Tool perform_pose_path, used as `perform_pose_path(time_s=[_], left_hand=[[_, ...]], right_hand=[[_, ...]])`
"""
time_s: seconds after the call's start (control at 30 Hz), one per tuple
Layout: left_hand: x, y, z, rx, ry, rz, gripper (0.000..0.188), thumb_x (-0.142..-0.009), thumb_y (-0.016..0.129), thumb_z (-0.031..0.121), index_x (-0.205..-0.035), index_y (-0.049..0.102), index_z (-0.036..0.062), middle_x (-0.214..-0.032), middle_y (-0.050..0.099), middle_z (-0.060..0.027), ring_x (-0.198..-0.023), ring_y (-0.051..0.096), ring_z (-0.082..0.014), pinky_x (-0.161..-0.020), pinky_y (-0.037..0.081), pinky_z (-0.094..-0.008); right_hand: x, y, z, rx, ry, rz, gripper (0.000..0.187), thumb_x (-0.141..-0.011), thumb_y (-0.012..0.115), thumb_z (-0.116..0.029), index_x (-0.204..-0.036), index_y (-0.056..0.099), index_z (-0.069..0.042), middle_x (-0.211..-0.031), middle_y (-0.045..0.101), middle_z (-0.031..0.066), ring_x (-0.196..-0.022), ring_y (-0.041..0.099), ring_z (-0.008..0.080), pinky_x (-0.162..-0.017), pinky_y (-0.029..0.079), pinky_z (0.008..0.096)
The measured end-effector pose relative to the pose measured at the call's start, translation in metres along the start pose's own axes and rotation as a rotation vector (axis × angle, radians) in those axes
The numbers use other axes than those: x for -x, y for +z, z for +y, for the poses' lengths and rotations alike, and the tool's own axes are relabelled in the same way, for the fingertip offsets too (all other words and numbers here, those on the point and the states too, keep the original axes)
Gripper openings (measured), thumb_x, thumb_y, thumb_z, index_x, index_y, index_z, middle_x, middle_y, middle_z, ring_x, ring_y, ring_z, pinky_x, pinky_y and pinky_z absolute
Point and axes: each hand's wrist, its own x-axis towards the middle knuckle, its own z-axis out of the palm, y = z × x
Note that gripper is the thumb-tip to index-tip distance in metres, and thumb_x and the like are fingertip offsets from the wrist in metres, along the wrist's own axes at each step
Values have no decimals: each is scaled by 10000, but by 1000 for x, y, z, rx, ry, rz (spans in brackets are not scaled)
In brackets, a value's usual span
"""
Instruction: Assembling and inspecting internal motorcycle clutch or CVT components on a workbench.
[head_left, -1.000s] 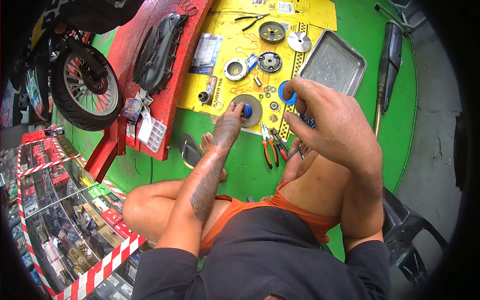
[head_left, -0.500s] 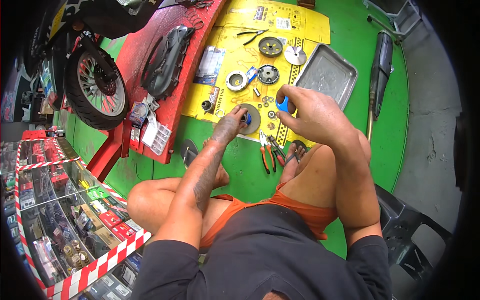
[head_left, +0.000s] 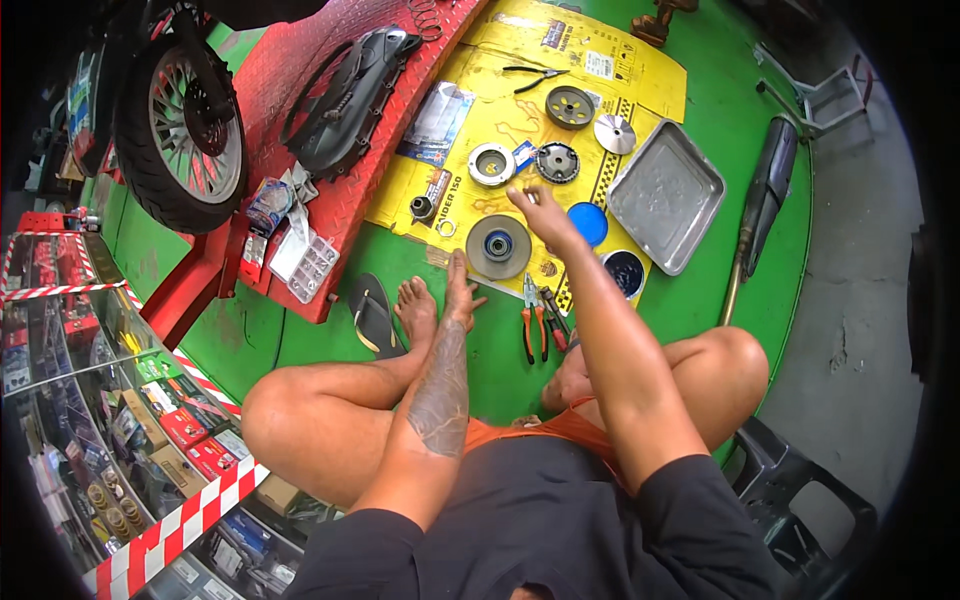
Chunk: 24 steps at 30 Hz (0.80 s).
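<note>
My left hand (head_left: pixel 461 297) is open at the near edge of a round metal pulley disc (head_left: pixel 480 262), its fingers stretched out. A dark hub with a blue ring (head_left: pixel 499 244) stands in the disc's middle. Beyond the disc, my right hand (head_left: pixel 543 215) is closed in a pinch low over the yellow cardboard (head_left: pixel 400 208); what its fingertips hold, if anything, I cannot make out. To its right lie a round blue lid (head_left: pixel 588 224) and an open tub of dark grease (head_left: pixel 624 272). A silver ring-shaped part (head_left: pixel 492 165) and a dark clutch plate (head_left: pixel 557 163) lie just beyond this hand.
Orange-handled pliers (head_left: pixel 534 330) lie near my foot. A metal tray (head_left: pixel 668 195) and an exhaust muffler (head_left: pixel 768 190) are at right. Farther back lie a clutch bell (head_left: pixel 570 106), a silver disc (head_left: pixel 614 133) and black pliers (head_left: pixel 538 78). A red ramp (head_left: pixel 250 120) borders the left.
My right hand has moved left and down to the cardboard, uncovering the blue lid and the grease tub. My left hand has drawn back from the disc's hub. The view has shifted slightly.
</note>
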Motion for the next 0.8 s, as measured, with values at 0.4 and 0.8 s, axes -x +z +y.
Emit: perform_pose_path(time_s=[0.4,0.8], left_hand=[[-66,2,31,-341,324,-63,855,-1013,466,706,-1605,357,98,-1591,423,-212,-1419,460,-329,-1094,443,-443],[-90,36,37,-714,146,277,686,-1047,389,633,-1361,590,57,-1291,651,-239,-1185,616,-407,-1020,478,-487]], right_hand=[[14,68,63,-296,300,-103,999,-925,526,-764,-1560,339,-16,-1591,397,230,-1417,436,413,-1134,375,526],[-17,98,60,-48,528,212,858,-989,427,-680,-1504,469,5,-1462,531,285,-1309,540,453,-1093,434,507]])
